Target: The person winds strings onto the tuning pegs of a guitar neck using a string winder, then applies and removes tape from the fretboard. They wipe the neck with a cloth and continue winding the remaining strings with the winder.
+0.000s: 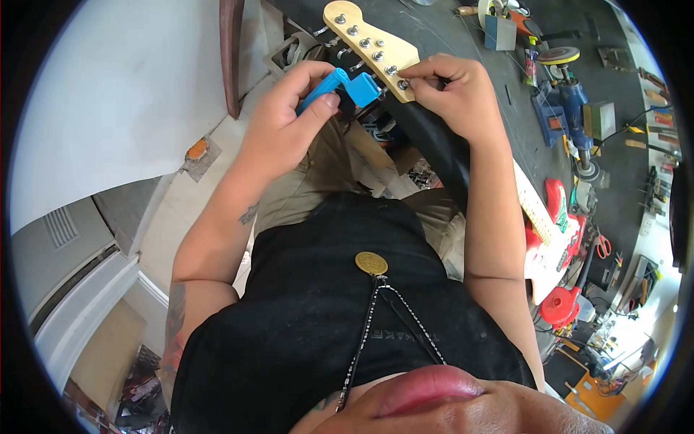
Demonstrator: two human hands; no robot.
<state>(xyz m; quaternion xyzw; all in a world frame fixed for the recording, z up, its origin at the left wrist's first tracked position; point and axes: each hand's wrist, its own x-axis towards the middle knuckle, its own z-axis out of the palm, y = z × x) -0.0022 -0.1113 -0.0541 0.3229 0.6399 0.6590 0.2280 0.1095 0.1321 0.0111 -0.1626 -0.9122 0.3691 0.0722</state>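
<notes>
A light wooden guitar headstock [376,47] with a row of metal tuning posts lies at the top centre. My left hand [285,119] is closed around the handle of a blue string winder [361,90], whose head sits at the tuner on the near edge of the headstock. Thumb and forefinger of my right hand [459,94] are pinched together by the lowest tuning posts [392,70]. Whatever those fingers hold, if anything, is too small to make out. The guitar's neck passes behind my right forearm.
A red and white guitar body [557,246] lies on the dark workbench [441,32] to the right. Beyond it stand a blue bench grinder [573,108], red-handled scissors [603,247] and a red power tool [560,307]. A white surface [108,94] fills the left.
</notes>
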